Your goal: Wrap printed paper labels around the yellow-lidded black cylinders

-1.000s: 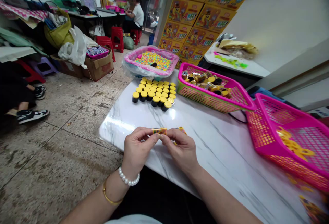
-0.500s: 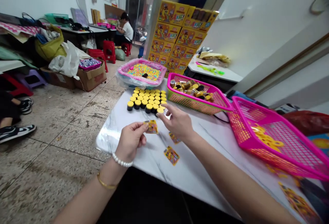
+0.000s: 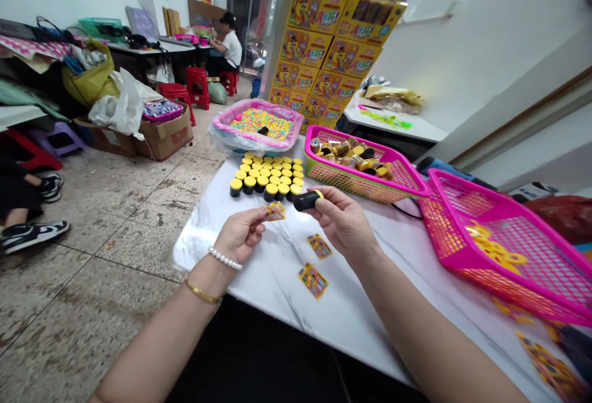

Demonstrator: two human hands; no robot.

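Note:
Between thumb and fingers, my left hand [image 3: 240,233] pinches a small printed yellow label [image 3: 275,211]. My right hand [image 3: 342,218] grips a black cylindrical container with a yellow lid [image 3: 307,200], tipped on its side, its black end pointing left toward the label. Just beyond my hands stand rows of upright black containers with yellow lids [image 3: 263,180]. Two more printed labels lie flat on the white tabletop [image 3: 272,292]: one label [image 3: 319,246] below my right hand, another label [image 3: 313,280] nearer to me.
A plastic-lined basket of colourful beads [image 3: 217,122] stands behind the containers. One pink basket [image 3: 407,191] holds more containers; another pink basket [image 3: 467,267] at right holds yellow rings. Yellow printed boxes [image 3: 308,45] are stacked behind. A person [image 3: 230,45] sits far back.
My right hand has lifted a container from the near edge of the rows, moved slightly right and tipped it sideways. My left hand still holds its label.

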